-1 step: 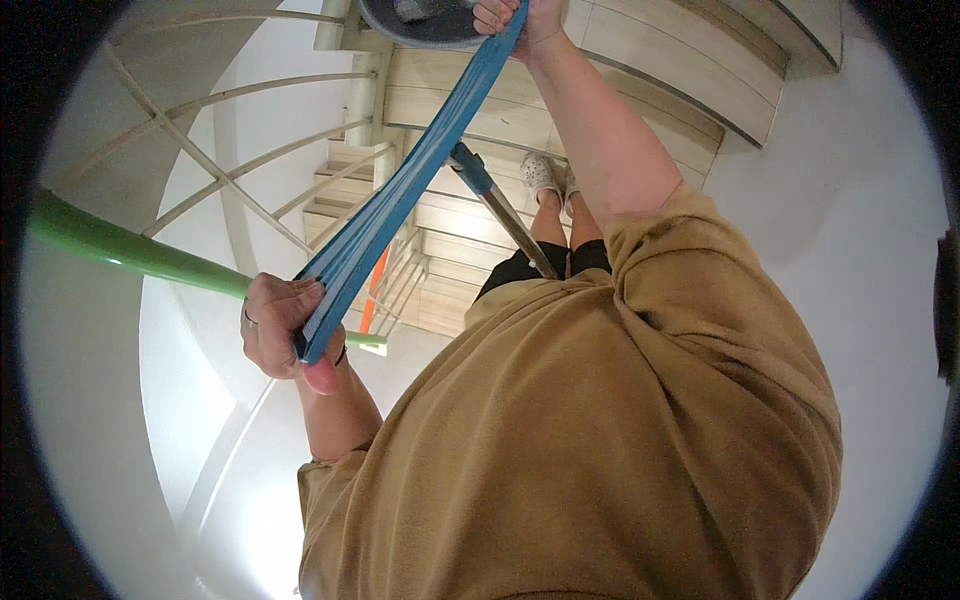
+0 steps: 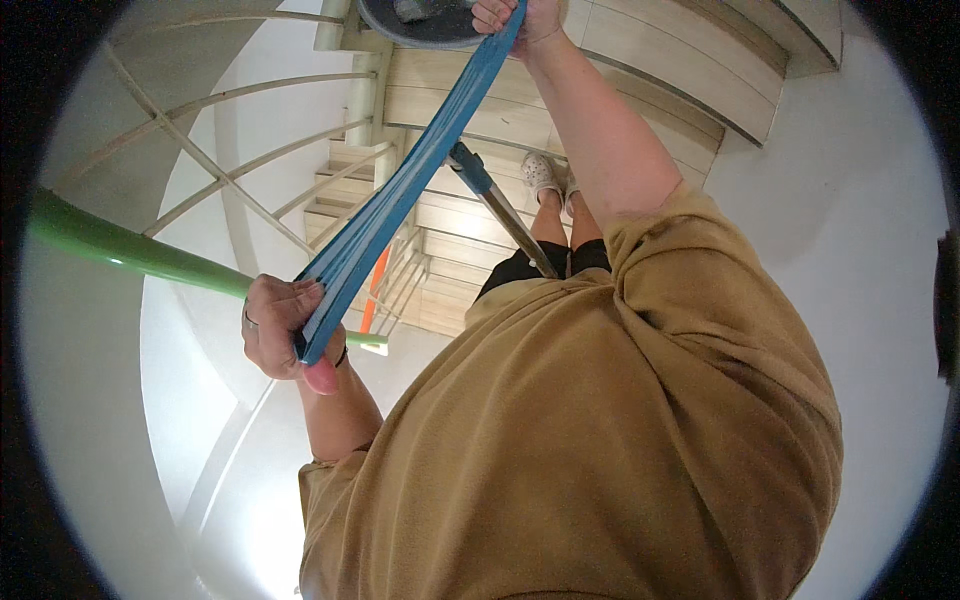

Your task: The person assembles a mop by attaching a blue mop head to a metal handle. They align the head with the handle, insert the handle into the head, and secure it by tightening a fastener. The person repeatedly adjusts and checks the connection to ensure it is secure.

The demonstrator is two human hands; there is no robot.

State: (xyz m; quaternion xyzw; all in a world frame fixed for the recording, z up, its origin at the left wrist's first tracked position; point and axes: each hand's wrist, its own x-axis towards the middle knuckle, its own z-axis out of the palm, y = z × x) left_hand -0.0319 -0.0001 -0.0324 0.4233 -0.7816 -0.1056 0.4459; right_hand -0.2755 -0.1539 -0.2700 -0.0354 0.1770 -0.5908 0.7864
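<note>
A long blue cloth point(image 2: 420, 165) is stretched taut on a slant between my two hands. Its lower left end is in my left hand point(image 2: 275, 325), whose fingers are closed round it. A pink rounded tip point(image 2: 320, 378) pokes out under that end; I cannot make out what it is. My right hand point(image 2: 518, 25), far off at the top of the view, grips the other end, partly cut by the frame. Behind the cloth a metal pole with a blue fitting point(image 2: 500, 210) slants down to my waist, its far end hidden by the cloth.
A dark grey bucket point(image 2: 430, 35) stands beside my right hand on the tiled stairs point(image 2: 620, 60). A green handrail point(image 2: 140, 250) with pale metal bars point(image 2: 230, 180) runs along the left. At the right is a white wall point(image 2: 820, 220). My feet in light clogs point(image 2: 540, 175) are on the steps.
</note>
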